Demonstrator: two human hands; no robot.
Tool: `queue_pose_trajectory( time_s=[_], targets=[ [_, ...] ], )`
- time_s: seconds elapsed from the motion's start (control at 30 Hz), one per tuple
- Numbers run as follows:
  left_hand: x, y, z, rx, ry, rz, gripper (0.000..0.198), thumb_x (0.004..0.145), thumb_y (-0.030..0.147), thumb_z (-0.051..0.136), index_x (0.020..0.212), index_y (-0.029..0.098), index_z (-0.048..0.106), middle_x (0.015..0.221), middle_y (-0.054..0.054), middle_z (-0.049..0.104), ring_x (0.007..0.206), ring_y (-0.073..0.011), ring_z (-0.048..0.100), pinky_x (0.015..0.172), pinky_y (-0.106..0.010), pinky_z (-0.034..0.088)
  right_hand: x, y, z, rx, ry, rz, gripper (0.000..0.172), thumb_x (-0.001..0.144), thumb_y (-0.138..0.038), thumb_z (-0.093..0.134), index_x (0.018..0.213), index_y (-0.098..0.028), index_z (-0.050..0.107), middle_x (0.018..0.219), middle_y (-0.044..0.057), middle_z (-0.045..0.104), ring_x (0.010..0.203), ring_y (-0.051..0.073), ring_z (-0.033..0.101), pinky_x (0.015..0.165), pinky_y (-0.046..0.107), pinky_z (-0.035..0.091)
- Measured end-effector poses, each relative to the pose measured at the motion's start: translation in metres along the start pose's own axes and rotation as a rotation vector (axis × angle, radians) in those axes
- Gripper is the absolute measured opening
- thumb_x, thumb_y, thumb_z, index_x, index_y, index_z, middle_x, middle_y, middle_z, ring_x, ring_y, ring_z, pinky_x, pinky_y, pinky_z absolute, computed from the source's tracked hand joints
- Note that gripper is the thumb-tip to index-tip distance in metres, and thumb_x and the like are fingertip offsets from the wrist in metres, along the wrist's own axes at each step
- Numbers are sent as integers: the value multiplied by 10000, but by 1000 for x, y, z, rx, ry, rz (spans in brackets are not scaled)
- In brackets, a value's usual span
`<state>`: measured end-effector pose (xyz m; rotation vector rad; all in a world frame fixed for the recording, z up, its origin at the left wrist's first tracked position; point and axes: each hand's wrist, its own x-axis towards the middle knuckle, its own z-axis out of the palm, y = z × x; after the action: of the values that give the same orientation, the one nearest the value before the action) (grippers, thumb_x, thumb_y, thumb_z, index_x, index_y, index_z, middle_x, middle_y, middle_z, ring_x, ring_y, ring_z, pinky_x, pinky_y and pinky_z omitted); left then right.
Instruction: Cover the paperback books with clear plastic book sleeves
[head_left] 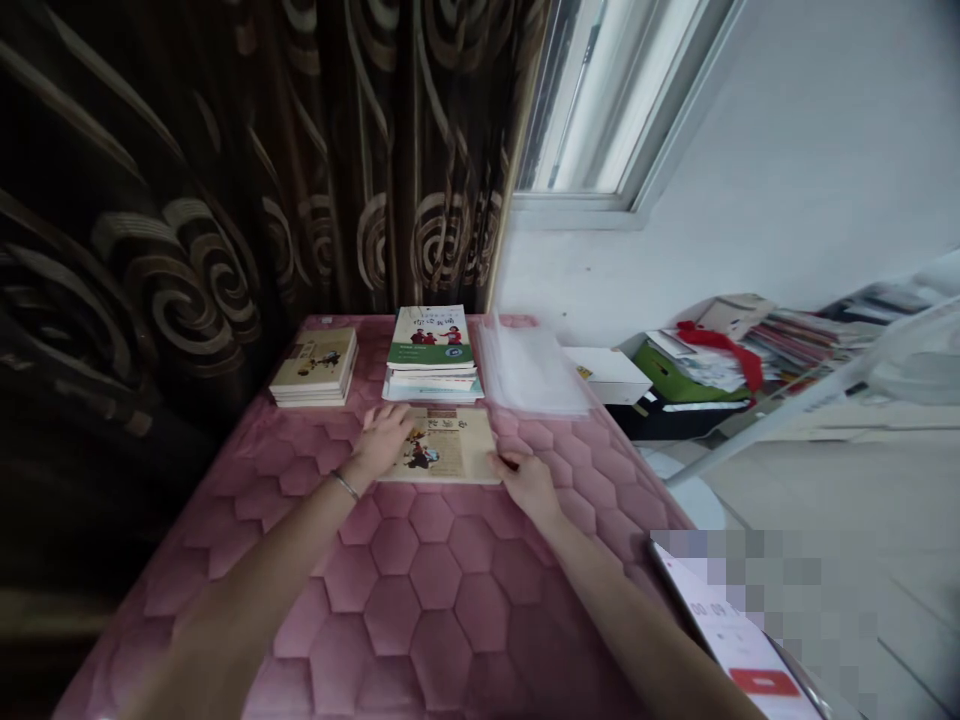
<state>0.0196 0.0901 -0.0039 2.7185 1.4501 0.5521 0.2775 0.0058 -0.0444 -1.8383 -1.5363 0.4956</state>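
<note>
A beige book (457, 447) with a cartoon picture and dark characters on its cover lies on the pink quilted surface in front of me. My left hand (384, 438) rests over its left end, fingers stretched towards the far edge; the thumb is hidden. At the book's right edge, my right hand (531, 484) has its fingers curled and pinches the near corner. Just beyond stands a stack of books (431, 345) topped by a green and white cover. A smaller stack of beige books (315, 368) sits at the back left.
Clear plastic sleeves (529, 370) lie right of the stacks, with a white box (607, 375) beyond the edge. A phone (735, 640) showing a timer is at the lower right. Dark patterned curtains (337, 150) hang behind and left. Piled papers (795, 340) stand farther right.
</note>
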Motion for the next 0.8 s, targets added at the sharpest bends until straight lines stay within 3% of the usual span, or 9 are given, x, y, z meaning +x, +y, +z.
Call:
queue_pose_trajectory(
  time_s=[0.07,0.2,0.3,0.57,0.67,0.73,0.8],
  targets=[
    [-21,-3,-2,-70,7,-15,301,838,50,463,977,230,661,1227,-67,597,1134,-235,514,994,-418,359,-1,-1,1,8,15,-7,397,824,-492,478,646,-192,666,621,54,671,560,201,589,517,275,345],
    [-58,-10,-5,-298,91,-514,152,848,159,533,909,177,672,1040,-106,671,997,-224,617,915,-338,452,-2,-3,1,46,4,-6,396,828,-482,476,645,-195,677,644,62,685,593,206,610,540,276,370],
    [-72,-6,-7,-369,69,-648,186,871,179,507,948,169,676,986,-103,716,899,-216,675,815,-309,501,-1,-4,-1,24,-12,2,391,830,-478,479,654,-197,686,649,60,691,622,208,626,538,266,370],
    [-72,10,-3,-403,50,-703,152,839,210,603,964,184,684,1002,-69,738,901,-184,693,807,-267,514,2,-4,-1,-41,-14,-5,395,833,-476,486,647,-193,689,591,42,672,587,198,620,511,258,336],
    [-74,12,-2,-341,109,-686,201,826,186,624,1022,165,663,996,-86,722,886,-195,684,797,-295,522,2,-2,1,-52,-8,6,378,845,-457,479,685,-194,697,636,52,691,622,205,634,530,261,350],
    [-75,16,-3,-228,190,-531,232,804,113,623,1027,159,666,1063,-106,690,948,-209,654,843,-325,509,1,-3,0,-53,-13,18,363,856,-442,474,708,-195,697,665,56,695,638,208,633,546,267,363],
    [-76,23,-5,-119,219,-269,211,807,78,598,953,194,697,1094,-87,672,1007,-218,614,905,-365,476,-2,-7,-1,-94,44,-12,307,860,-401,488,783,-192,699,754,65,703,710,215,627,606,277,393]
  ],
)
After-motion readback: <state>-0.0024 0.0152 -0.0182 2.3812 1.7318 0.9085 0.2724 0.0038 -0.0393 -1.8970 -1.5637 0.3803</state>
